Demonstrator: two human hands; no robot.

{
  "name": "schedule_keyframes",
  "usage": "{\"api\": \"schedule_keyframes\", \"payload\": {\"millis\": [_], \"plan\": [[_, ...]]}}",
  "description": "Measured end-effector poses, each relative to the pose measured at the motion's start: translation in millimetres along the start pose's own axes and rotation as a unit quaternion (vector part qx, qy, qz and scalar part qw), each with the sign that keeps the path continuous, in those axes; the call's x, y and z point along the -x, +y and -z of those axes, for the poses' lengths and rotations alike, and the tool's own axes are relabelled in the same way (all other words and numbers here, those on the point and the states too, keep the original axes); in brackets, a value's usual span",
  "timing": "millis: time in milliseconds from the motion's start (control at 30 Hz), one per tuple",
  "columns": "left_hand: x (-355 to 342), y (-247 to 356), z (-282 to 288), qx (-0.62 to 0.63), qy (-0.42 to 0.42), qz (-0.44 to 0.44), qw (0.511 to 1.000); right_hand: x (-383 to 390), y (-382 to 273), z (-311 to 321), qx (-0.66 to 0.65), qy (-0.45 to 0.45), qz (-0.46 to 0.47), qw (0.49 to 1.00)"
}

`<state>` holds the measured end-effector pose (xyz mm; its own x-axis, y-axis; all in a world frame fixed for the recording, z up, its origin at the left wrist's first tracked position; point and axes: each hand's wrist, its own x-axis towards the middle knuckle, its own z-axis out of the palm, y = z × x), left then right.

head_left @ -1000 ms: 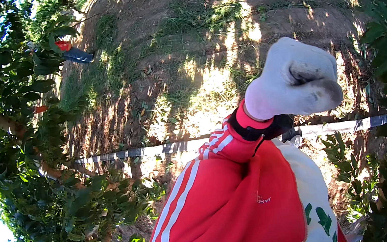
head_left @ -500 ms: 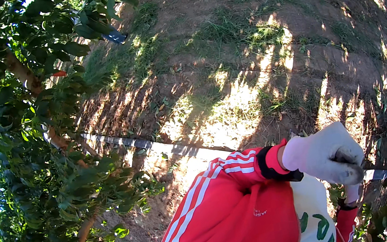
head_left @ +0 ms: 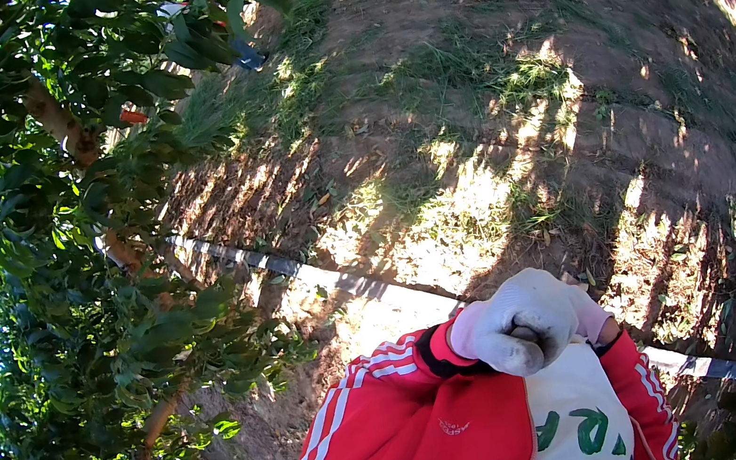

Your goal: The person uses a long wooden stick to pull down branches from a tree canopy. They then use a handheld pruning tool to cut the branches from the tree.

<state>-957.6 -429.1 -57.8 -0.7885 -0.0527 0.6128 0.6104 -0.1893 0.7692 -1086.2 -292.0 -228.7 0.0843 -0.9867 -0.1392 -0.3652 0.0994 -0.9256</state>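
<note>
My left hand (head_left: 514,330), in a pale grey glove with a pink cuff and dark-stained fingertips, is curled closed in front of my red striped jacket (head_left: 427,431). What it holds, if anything, is hidden. My right hand (head_left: 587,309), also gloved, is mostly behind the left one, so its fingers cannot be seen. Both hands are close together above a white cloth (head_left: 567,386) with green markings at my front.
Leafy trees (head_left: 64,294) fill the left, with a branch (head_left: 147,439) low down and an orange object (head_left: 132,116) among leaves. A blue object (head_left: 247,56) is higher up. A pale strip (head_left: 328,279) crosses the dirt and grass ground (head_left: 450,75). Dark foliage edges the right.
My left hand has moved down and, lately, leftward. My right hand has risen from low right to beside it. The view has tilted, shifting the strip and trees.
</note>
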Motion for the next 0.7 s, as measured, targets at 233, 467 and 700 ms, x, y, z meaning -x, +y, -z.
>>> {"api": "schedule_keyframes", "payload": {"millis": [233, 467, 700], "plan": [[-3.8, -11.3, -9.4, -0.038, 0.140, 0.012, 0.989, -17.5, 87.3, 15.4, 0.057, -0.231, -0.118, 0.964], [-53.6, -16.4, -32.9, -0.099, 0.124, 0.015, 0.987, -21.6, 112.6, 64.7, 0.019, -0.325, -0.010, 0.945], [-132.1, -74.1, -49.9, -0.117, 0.096, -0.065, 0.986, 2.7, 135.4, 177.6, 0.070, -0.230, 0.045, 0.970]]}}
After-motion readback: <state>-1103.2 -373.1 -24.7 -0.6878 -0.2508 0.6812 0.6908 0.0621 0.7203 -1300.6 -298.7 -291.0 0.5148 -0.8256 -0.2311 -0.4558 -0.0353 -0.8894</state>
